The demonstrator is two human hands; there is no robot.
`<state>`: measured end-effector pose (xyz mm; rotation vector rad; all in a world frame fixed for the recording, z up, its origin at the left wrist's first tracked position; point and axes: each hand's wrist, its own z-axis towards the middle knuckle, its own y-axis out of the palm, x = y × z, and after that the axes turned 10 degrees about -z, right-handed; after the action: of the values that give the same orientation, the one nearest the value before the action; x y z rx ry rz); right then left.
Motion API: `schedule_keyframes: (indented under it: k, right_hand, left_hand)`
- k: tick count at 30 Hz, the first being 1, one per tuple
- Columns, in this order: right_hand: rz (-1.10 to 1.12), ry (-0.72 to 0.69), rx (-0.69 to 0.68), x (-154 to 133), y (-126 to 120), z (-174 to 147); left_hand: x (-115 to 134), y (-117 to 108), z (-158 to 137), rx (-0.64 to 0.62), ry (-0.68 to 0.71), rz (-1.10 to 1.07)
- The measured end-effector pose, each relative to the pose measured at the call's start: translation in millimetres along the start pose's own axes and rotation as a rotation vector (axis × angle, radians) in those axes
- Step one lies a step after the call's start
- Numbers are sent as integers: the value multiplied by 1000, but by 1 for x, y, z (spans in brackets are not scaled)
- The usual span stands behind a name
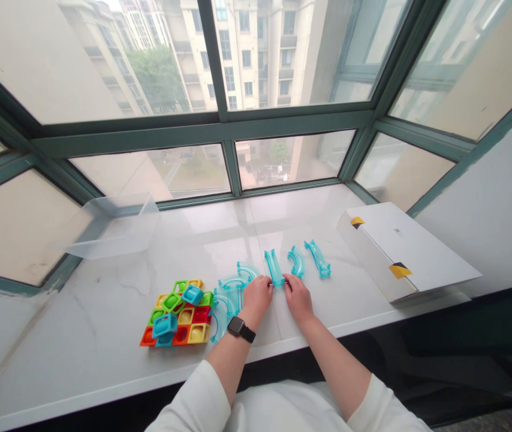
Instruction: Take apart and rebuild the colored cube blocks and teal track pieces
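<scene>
A straight translucent teal track piece lies on the white sill, pointing away from me. My left hand pinches its near end from the left, fingers closed. On the other side of that end, my right hand is closed with its fingertips at the corner. Just right of it lie a curved teal track piece and another straight piece. Several more teal track pieces, curved ones among them, sit left of and partly behind my left hand.
Colourful toy blocks in red, yellow, green and blue are grouped at the left, some stacked on top. A clear plastic bin stands at the back left. A white box with yellow-black tabs is at the right. Windows line the back.
</scene>
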<state>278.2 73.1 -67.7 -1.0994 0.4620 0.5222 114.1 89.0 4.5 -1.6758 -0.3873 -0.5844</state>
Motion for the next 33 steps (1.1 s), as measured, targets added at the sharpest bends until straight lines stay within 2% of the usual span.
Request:
schedule_keyframes:
  k: [12, 17, 21, 26, 33]
  right_hand:
    - [10, 6, -26, 0, -1, 0]
    - [17, 3, -32, -2, -3, 0]
    - [19, 4, -38, -3, -3, -1]
    - [31, 16, -39, 0, -2, -1]
    - [54, 40, -31, 2, -1, -2]
  left_hand:
    - [1, -3, 0, -5, -1, -12]
    - [0, -12, -10, 13, 32, -47]
    - [-6, -30, -30, 61, 66, -91]
    - [-32, -52, -67, 170, 91, -214]
    - [-70, -60, -120, 261, 75, -279]
